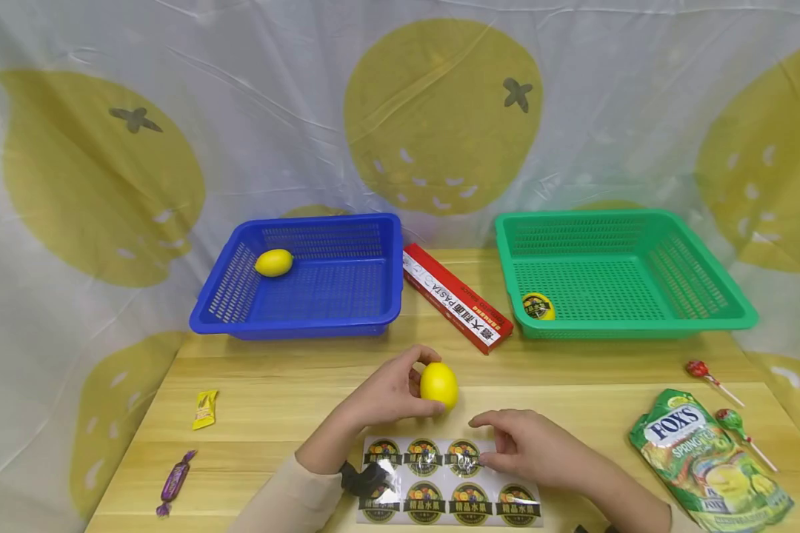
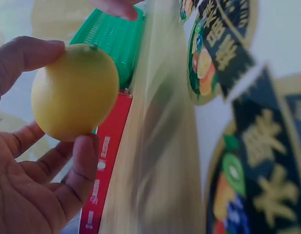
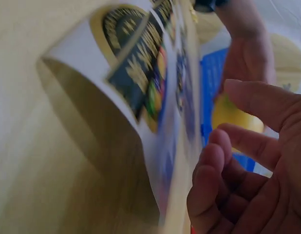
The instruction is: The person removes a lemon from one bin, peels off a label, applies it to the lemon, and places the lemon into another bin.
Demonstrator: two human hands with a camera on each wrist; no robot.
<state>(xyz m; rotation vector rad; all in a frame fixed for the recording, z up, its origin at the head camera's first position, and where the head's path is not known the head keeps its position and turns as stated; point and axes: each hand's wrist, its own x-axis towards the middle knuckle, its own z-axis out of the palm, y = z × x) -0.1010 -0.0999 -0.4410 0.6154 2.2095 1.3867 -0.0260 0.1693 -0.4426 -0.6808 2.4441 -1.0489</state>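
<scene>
**Lemon in left hand, right hand at sticker sheet**

Lemon (image 1: pixel 438 385): smooth, bright yellow, oval, small stem nub on top seen in left wrist view. Held just above the table (image 1: pixel 267 400), centre, toward the near edge. Left hand (image 1: pixel 390 392) clamped on it, thumb on top, fingers curled underneath. Right hand (image 1: pixel 527 444) lies on the sticker sheet (image 1: pixel 450 481) at the near edge, fingertips curled at one sticker in the top row; whether it actually pinches the sticker, cannot tell. Sheet is white with round dark fruit labels in two rows, glossy glare on some.

Blue basket (image 1: pixel 307 277) at the far left edge holds a second lemon (image 1: pixel 274 263). Green basket (image 1: pixel 613 270) at the far right holds a lemon with sticker (image 1: pixel 538 306). Red pasta box (image 1: pixel 456 297) lies between the baskets.

Hard to read: both wrist views blurred by motion; sticker print smeared, sheet edge curls up in right wrist view. Left wrist partly covers the sheet's left end; its near edge is cut by the frame. The held lemon's far side is hidden by fingers.
</scene>
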